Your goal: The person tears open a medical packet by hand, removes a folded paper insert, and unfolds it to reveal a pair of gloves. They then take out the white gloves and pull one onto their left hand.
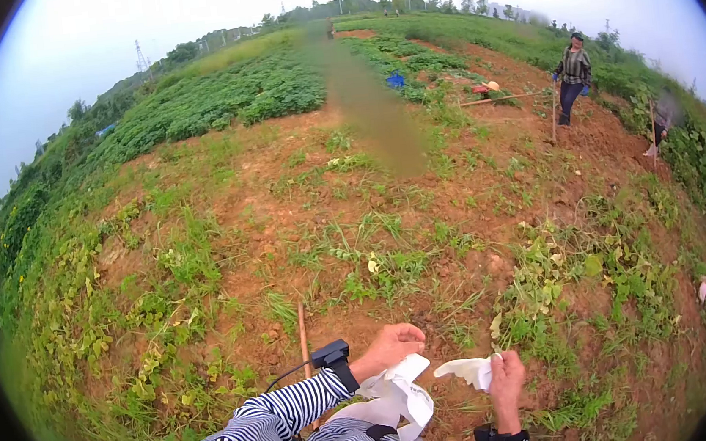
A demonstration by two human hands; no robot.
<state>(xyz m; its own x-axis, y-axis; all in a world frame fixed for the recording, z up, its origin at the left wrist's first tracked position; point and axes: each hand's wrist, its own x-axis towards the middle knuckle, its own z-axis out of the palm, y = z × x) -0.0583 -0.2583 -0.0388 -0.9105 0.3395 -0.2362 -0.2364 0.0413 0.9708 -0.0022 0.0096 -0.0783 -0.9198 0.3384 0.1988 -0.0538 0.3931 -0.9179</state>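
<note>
Hands low in view, white cloth between them. Left hand pinches cloth's bunched end at 9 o'clock; right hand grips a torn strip at 3. Wooden stick lies just left, long axis toward 12.

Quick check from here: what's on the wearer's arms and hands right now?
Both hands, left hand and right hand, are bare. The sleeves are navy-and-white striped. Each wrist carries a black strapped device, with a thin black cable trailing from the left one.
</note>
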